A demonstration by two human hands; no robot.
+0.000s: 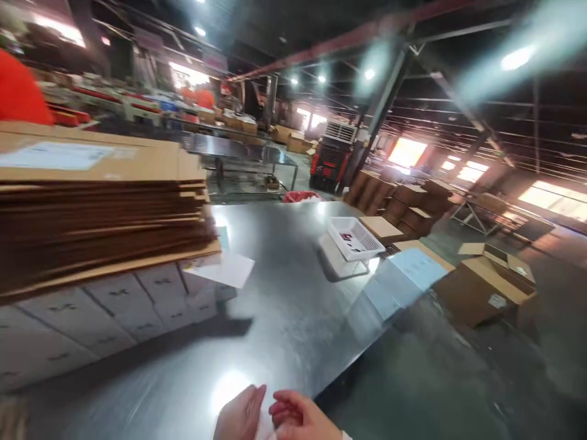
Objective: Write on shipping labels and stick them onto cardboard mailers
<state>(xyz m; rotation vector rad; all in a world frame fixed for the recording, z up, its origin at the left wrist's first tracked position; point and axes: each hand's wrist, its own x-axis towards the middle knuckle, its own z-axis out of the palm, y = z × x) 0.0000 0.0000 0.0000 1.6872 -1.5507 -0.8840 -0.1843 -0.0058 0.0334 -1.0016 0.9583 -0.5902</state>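
Both of my hands show only partly at the bottom edge, close together over the near edge of a shiny metal table [284,305]. My left hand [241,417] has its fingers together and pointing up. My right hand [300,418] touches it, fingers curled with reddish tips. Something pale may sit between them, but it is cut off and I cannot tell what. A tall stack of flattened cardboard sheets [98,208] rests on small white boxes [105,315] at the left. A white sheet of paper [224,269] lies by the stack.
A white plastic basket [354,239] stands at the table's far right corner. Cardboard boxes [486,284] sit on the floor to the right, with more stacks [403,205] behind. A red machine [331,159] and another table [238,150] lie farther back. A person in orange [21,91] stands at far left.
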